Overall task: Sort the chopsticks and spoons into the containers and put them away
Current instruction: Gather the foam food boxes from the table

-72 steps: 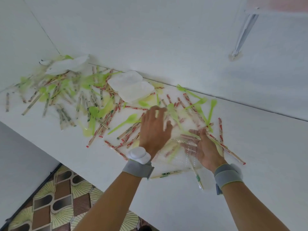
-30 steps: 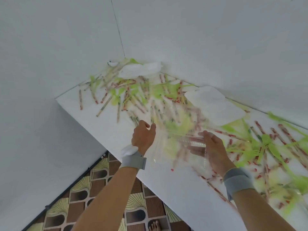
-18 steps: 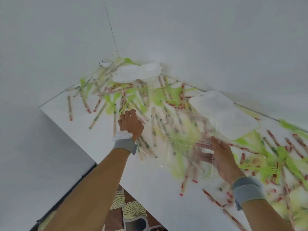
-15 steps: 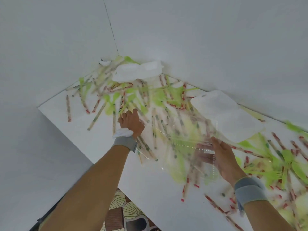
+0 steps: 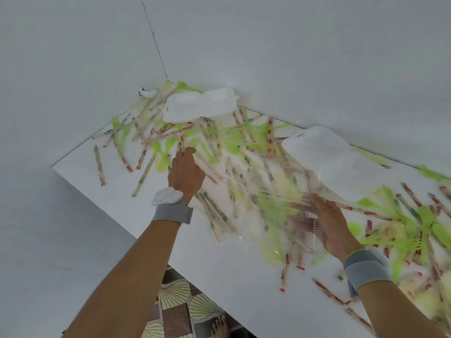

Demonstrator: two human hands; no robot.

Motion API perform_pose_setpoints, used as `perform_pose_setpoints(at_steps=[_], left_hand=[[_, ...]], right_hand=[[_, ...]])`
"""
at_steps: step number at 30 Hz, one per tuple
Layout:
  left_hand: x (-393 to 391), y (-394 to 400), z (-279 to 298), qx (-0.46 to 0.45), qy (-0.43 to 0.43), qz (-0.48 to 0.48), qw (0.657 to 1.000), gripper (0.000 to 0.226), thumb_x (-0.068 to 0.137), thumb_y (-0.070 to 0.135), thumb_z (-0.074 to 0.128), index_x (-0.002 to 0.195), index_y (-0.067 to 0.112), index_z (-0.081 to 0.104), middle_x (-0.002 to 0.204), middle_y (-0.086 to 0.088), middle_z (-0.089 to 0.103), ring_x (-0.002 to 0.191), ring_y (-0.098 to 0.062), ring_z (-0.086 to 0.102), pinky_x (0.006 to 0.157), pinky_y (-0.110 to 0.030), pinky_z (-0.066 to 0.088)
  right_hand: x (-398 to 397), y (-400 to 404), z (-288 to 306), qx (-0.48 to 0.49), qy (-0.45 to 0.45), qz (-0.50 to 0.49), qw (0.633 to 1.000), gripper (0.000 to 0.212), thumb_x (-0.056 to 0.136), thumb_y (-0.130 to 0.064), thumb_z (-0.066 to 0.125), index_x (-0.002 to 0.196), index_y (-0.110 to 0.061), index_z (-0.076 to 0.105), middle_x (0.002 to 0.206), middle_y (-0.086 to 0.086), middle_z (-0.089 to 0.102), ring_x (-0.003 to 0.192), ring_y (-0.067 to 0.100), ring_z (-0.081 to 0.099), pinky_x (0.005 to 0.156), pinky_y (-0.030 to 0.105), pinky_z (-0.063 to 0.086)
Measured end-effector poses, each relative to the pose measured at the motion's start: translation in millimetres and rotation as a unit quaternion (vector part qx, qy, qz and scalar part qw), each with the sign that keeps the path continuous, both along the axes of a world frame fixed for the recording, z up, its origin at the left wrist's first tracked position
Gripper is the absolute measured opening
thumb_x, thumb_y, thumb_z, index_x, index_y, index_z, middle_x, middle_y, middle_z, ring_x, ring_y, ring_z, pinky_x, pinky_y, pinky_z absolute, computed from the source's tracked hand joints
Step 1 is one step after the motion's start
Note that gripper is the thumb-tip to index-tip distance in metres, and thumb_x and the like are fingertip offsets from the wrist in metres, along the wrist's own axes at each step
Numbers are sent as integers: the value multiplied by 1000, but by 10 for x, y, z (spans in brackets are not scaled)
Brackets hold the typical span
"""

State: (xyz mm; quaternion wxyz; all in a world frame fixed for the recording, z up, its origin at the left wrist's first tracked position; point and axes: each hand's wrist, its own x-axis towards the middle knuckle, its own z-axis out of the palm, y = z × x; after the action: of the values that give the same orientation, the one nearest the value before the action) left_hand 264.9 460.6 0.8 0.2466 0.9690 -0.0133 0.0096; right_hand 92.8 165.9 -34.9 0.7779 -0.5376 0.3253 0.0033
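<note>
Paper-wrapped chopsticks (image 5: 98, 164) and green plastic spoons (image 5: 169, 144) lie scattered over the white table (image 5: 219, 276). My left hand (image 5: 186, 172) reaches into the pile at the left, its fingers curled down on a few wrapped chopsticks (image 5: 181, 143). My right hand (image 5: 328, 226) grips a see-through plastic container (image 5: 256, 203) held just above the table; blurred chopsticks and green cutlery show through it. Whether they are inside or under it I cannot tell.
Two white foam boxes sit among the clutter, one (image 5: 200, 106) at the back against the wall, one (image 5: 324, 164) just beyond my right hand. The table edge runs diagonally below my arms, with patterned floor tiles (image 5: 180, 311) and a bare foot (image 5: 219, 328) beneath.
My view has swung to the left end of the table. My left hand left the see-through container and reached left into the chopstick pile. My right hand kept hold of the container.
</note>
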Motion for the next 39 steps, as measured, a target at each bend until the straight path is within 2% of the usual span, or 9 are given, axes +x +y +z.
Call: perform_pose_setpoints(at_steps=[7, 11, 15, 18, 20, 26, 30, 35, 39], left_hand=[[0, 349, 340, -41, -22, 32, 998, 50, 91, 4, 47, 140, 14, 48, 128, -15, 55, 113, -37, 57, 82, -50, 52], [-43, 434, 441, -121, -41, 58, 990, 44, 97, 4, 43, 140, 11, 50, 132, -12, 55, 116, -32, 57, 87, -37, 47], [-156, 255, 445, -200, -48, 23, 978, 39, 101, 3, 41, 138, 9, 50, 109, -2, 57, 79, -9, 54, 58, -8, 40], [-296, 3, 362, -221, -27, -17, 975, 40, 101, 3, 42, 140, 8, 49, 107, -9, 56, 70, -14, 52, 59, -20, 41], [-411, -167, 278, -217, -13, -33, 976, 40, 100, 2, 42, 139, 6, 48, 109, -11, 56, 70, -13, 53, 57, -16, 41], [-585, -390, 76, -180, 43, -40, 982, 42, 103, 13, 47, 144, 3, 46, 134, -18, 48, 113, -30, 54, 87, -29, 38], [-618, -372, 15, -168, 34, -66, 983, 35, 100, 11, 50, 136, 10, 49, 124, -16, 48, 98, -26, 51, 82, -29, 37], [-629, -308, -33, -184, 94, -115, 972, 36, 100, 9, 44, 135, 18, 42, 100, -19, 62, 83, -37, 65, 74, -53, 54], [-651, -283, -104, -174, 121, -135, 968, 43, 97, 4, 43, 138, 17, 38, 94, -18, 62, 75, -33, 64, 71, -53, 54]], right_hand=[[-263, 16, -6, -10, 6, -35, 999, 40, 108, -30, 47, 126, 4, 59, 107, 21, 75, 82, 45, 74, 66, 47, 64], [-294, 74, 11, -6, 9, -46, 999, 39, 108, -31, 46, 123, 3, 58, 109, 23, 74, 82, 45, 74, 63, 44, 64], [-175, 269, 73, 12, 20, -38, 999, 45, 106, -42, 45, 121, 0, 55, 112, 20, 74, 87, 47, 73, 79, 56, 62], [-40, 455, 163, 21, 20, -27, 999, 58, 105, -54, 35, 121, -2, 55, 105, 16, 77, 84, 43, 74, 70, 47, 64], [37, 550, 219, 28, 17, -36, 999, 61, 104, -56, 30, 117, -3, 57, 99, 15, 78, 76, 38, 75, 62, 43, 64], [164, 649, 233, 37, 15, -40, 998, 67, 102, -62, 25, 119, -8, 60, 109, 13, 77, 95, 43, 73, 81, 53, 60], [160, 659, 223, 28, 15, -44, 999, 65, 103, -62, 24, 117, -11, 62, 111, 14, 76, 96, 42, 73, 77, 45, 61], [140, 627, 167, 48, 25, -33, 998, 64, 100, -65, 26, 123, -18, 64, 117, 10, 75, 100, 41, 73, 96, 56, 54], [137, 608, 138, 71, 1, -28, 997, 71, 102, -64, 22, 130, -10, 58, 118, 17, 73, 103, 46, 70, 97, 63, 50]])
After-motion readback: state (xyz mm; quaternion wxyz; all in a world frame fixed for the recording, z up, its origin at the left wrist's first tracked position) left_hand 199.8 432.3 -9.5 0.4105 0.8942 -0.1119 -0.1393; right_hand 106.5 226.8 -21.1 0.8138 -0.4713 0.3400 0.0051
